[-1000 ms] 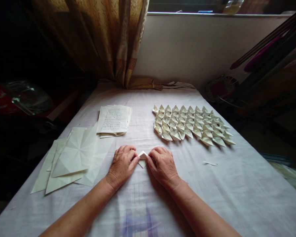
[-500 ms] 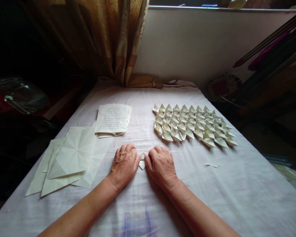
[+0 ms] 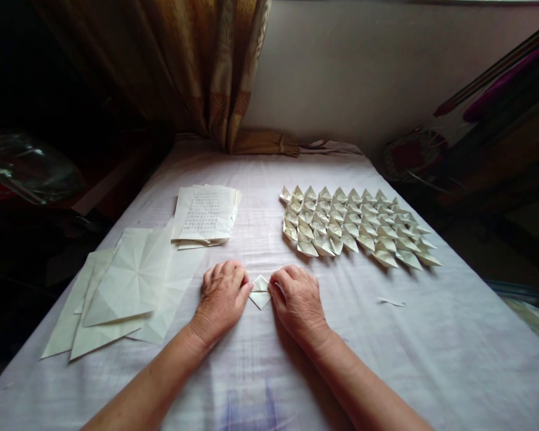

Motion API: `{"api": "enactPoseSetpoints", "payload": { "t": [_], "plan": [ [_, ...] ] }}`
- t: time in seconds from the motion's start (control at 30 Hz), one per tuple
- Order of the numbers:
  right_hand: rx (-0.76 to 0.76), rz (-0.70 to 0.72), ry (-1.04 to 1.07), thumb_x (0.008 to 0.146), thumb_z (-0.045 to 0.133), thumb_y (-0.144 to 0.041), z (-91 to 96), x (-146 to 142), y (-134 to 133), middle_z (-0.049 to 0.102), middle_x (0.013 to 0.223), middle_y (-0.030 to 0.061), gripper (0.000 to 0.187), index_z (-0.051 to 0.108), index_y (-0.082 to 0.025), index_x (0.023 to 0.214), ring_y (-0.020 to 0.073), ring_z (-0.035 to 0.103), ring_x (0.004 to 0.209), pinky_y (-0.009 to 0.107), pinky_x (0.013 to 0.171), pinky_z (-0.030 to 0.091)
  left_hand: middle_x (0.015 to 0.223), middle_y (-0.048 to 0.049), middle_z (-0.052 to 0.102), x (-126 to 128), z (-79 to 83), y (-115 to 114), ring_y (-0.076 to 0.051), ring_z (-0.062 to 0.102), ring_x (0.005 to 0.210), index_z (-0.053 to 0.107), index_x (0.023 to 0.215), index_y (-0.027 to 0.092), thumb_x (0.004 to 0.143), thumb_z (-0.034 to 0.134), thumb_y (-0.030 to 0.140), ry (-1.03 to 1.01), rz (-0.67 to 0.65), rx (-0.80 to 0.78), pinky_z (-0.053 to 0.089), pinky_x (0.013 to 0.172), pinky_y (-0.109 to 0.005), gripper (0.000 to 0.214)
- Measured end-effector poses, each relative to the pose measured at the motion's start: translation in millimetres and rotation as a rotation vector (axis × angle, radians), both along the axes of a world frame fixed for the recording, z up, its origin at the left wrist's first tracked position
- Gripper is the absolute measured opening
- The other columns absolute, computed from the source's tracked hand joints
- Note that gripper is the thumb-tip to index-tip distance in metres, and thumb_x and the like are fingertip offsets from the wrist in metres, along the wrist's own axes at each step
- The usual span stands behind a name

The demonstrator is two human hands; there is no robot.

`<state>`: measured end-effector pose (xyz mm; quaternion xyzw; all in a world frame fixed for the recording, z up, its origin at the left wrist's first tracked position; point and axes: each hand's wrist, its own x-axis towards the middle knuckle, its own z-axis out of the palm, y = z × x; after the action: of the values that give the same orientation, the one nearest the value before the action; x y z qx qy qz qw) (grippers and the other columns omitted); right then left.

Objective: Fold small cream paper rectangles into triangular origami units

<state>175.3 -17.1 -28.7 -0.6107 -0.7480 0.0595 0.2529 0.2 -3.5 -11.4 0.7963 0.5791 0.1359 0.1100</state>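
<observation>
A small folded piece of paper (image 3: 260,293), pale and diamond-shaped with a crease across its middle, lies on the cloth between my hands. My left hand (image 3: 223,297) pinches its left corner between thumb and curled fingers. On the opposite side, my right hand (image 3: 300,299) grips the right corner in the same way. Both palms face down, close to the cloth. Beyond my right hand stand rows of folded paper boats (image 3: 350,227). Creased paper sheets (image 3: 128,281) lie overlapping to the left of my left hand.
A stack of handwritten pages (image 3: 206,212) lies past my left hand. A thin white paper scrap (image 3: 391,302) is on the right of the cloth-covered table (image 3: 431,359). At the far edge hangs a gold-brown curtain (image 3: 229,90), its end resting on the table.
My hands have drawn slightly apart, and more of the folded paper shows between them. The camera view has tipped down a little.
</observation>
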Motion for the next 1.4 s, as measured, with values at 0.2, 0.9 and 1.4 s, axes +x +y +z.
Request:
{"api": "enactPoseSetpoints", "payload": {
  "t": [0.2,0.9,1.4],
  "plan": [
    [-0.017,-0.010,-0.018,0.088,0.060,-0.024,3.9,-2.2,-0.6,0.061,0.081,0.0025,0.009,0.062,-0.021,0.079,0.0199,0.051,0.081,0.033,0.074,0.028,0.105,-0.0021,0.060,-3.4,0.5,-1.0,-0.023,0.052,0.100,0.057,0.084,0.022,0.088,0.057,0.022,-0.037,0.008,-0.009,0.036,0.090,-0.040,0.004],
    [-0.033,-0.054,0.189,0.079,0.062,-0.021,-6.5,5.1,-0.1,0.060,0.124,0.0085,0.011,0.065,-0.024,0.090,0.0305,0.046,0.126,0.049,0.100,0.035,0.115,-0.0043,0.061,-0.3,3.4,-1.4,-0.025,0.053,0.106,0.070,0.108,0.034,0.088,0.060,0.025,0.013,-0.150,0.180,0.031,0.096,-0.045,0.024],
    [0.021,0.062,0.356,0.082,0.056,-0.016,-9.6,24.0,8.6,0.068,0.113,0.0102,0.014,0.066,-0.021,0.091,0.0259,0.058,0.112,0.046,0.097,0.042,0.075,-0.0022,0.066,29.4,51.6,47.8,-0.023,0.061,0.080,0.062,0.069,0.021,0.067,0.065,0.015,0.070,-0.334,-0.320,0.041,0.078,-0.032,0.007]
  ]
}}
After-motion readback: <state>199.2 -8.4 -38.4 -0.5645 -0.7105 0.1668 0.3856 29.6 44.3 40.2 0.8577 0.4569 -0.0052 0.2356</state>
